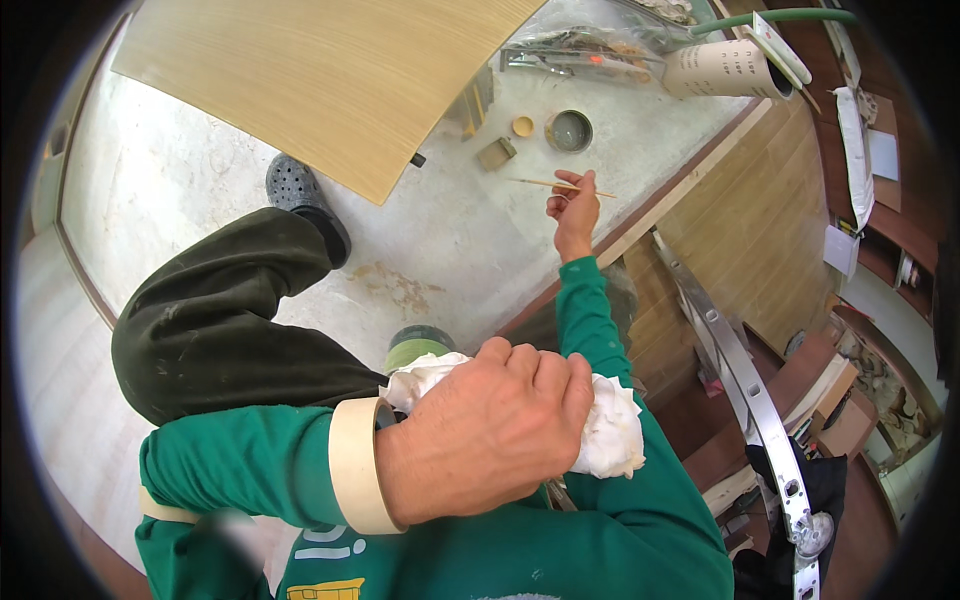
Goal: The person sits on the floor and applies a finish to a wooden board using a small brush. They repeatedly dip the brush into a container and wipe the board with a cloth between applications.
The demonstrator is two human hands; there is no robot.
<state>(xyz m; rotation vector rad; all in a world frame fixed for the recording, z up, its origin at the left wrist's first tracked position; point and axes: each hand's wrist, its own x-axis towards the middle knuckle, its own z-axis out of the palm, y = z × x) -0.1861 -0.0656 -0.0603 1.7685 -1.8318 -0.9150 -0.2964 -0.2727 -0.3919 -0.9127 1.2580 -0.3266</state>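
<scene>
A person in a green top pinches 1 thin brush point(537, 183) in the fingers of the right hand point(574, 208), held out over a pale floor point(400, 235), just nearer than 1 round tin point(569, 132), 1 small yellow pot point(522, 126) and 1 small boxy block point(496, 153). Near, the left hand point(490, 420) clenches 1 crumpled white wad point(612, 430), 1 cream tape roll point(352, 468) ringing the wrist. At far left stands 1 wood-grain panel point(320, 80).

Pale floor point(430, 235), round tin point(569, 131), small block point(495, 154), yellow disc point(522, 126) on it
</scene>
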